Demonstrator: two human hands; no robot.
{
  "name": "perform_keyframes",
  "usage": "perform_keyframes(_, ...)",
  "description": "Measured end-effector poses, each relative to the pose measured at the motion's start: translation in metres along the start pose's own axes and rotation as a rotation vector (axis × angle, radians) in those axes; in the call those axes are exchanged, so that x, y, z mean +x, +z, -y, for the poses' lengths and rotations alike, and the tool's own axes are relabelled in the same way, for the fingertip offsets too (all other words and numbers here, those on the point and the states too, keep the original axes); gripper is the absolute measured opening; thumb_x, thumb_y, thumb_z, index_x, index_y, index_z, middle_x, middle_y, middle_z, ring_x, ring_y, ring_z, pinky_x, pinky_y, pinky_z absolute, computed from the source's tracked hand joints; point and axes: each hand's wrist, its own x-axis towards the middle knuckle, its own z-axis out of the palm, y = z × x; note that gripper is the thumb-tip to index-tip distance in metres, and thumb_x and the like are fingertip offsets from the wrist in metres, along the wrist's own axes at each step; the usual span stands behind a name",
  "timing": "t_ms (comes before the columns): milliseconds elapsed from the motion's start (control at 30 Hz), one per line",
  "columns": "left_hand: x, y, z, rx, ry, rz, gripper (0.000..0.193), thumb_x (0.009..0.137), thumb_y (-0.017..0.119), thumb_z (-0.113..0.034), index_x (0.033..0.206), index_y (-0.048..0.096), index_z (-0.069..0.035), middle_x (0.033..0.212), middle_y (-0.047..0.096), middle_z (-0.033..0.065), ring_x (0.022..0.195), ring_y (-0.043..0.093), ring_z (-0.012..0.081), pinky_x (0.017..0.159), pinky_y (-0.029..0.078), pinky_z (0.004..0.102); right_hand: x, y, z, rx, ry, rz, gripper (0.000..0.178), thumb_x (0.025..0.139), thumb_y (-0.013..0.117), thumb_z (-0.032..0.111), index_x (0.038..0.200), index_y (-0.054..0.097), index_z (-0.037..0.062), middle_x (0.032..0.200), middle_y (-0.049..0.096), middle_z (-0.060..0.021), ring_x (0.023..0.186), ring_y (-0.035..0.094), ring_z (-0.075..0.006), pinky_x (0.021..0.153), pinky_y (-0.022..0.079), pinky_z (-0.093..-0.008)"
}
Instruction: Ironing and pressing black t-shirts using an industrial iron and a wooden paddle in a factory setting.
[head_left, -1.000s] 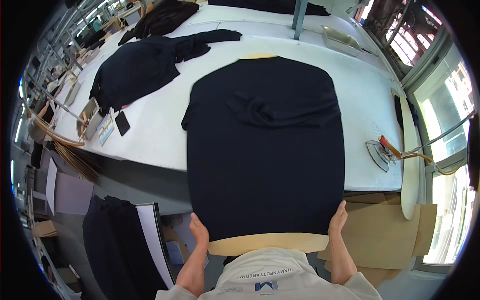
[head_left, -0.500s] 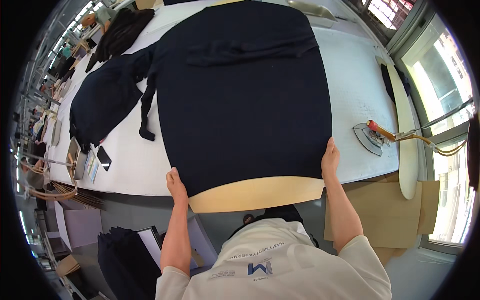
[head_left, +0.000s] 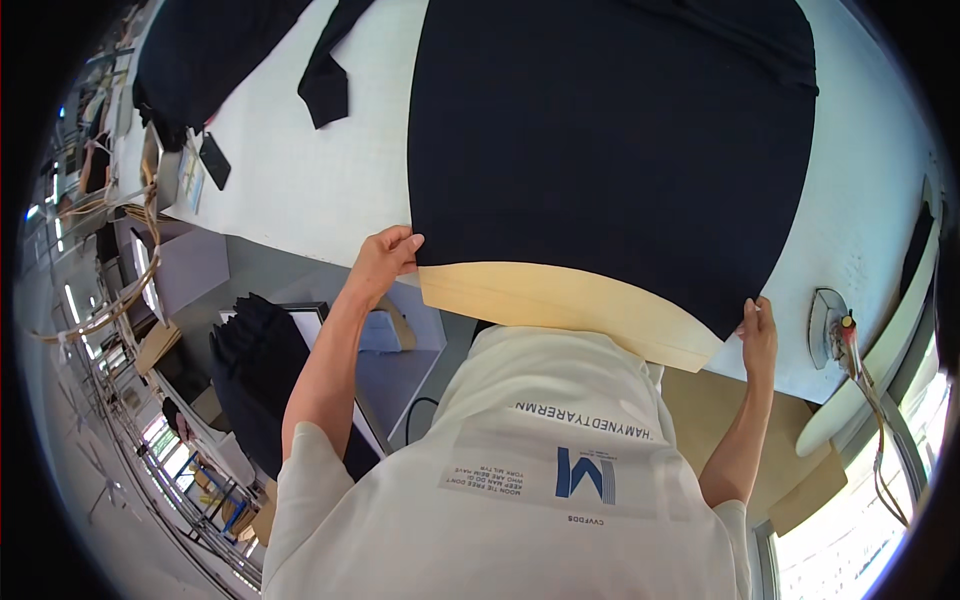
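A dark navy sweater (head_left: 600, 150) lies flat on the table, stretched over a pale yellow board (head_left: 540, 295) whose end sticks out below the hem, close to my body. My left hand (head_left: 385, 262) pinches the hem at its left corner, thumb and fingers together. At the right corner of the hem, my right hand (head_left: 759, 335) grips the fabric edge between thumb and fingers. A folded sleeve lies across the far part of the sweater, partly cut off by the picture's top edge.
An iron (head_left: 826, 325) with a hose stands on the white table (head_left: 270, 190) to the right. At the left are a phone (head_left: 214, 160) and another dark garment (head_left: 210, 60). Dark clothes (head_left: 255, 370) are piled below the table. A long pale board (head_left: 865, 370) lies along the right edge.
The view has tilted and turned, so the sweater appears farther right and higher. Both hands stay at the hem corners; the left fingers now pinch the fabric edge.
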Motion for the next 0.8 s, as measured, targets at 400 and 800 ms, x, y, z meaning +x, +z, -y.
perform_keyframes(400, 0.003, 0.014, -0.013, 0.161, 0.010, -0.014, 0.024, 0.101, 0.071, -0.019, 0.109, 0.071, 0.004, 0.083, 0.067, 0.0026, 0.071, 0.065, 0.0079, 0.066, 0.055, 0.0224, -0.011, -0.007, -0.025, 0.269, 0.171, 0.083, 0.025, 0.095, 0.077, 0.021, 0.088, 0.067, -0.0006, 0.072, 0.068, -0.0060, 0.065, 0.061, -0.0117, 0.062, 0.048, -0.0296)
perform_keyframes(800, 0.001, 0.007, -0.035, 0.298, -0.112, 0.095, 0.019, 0.098, 0.073, -0.014, 0.095, 0.072, 0.004, 0.075, 0.070, 0.0053, 0.065, 0.068, 0.0124, 0.060, 0.054, 0.0255, 0.008, -0.041, -0.028, -0.033, 0.193, 0.540, 0.013, 0.090, 0.078, 0.015, 0.090, 0.074, 0.0022, 0.071, 0.074, -0.0052, 0.072, 0.072, -0.0123, 0.067, 0.056, -0.0307)
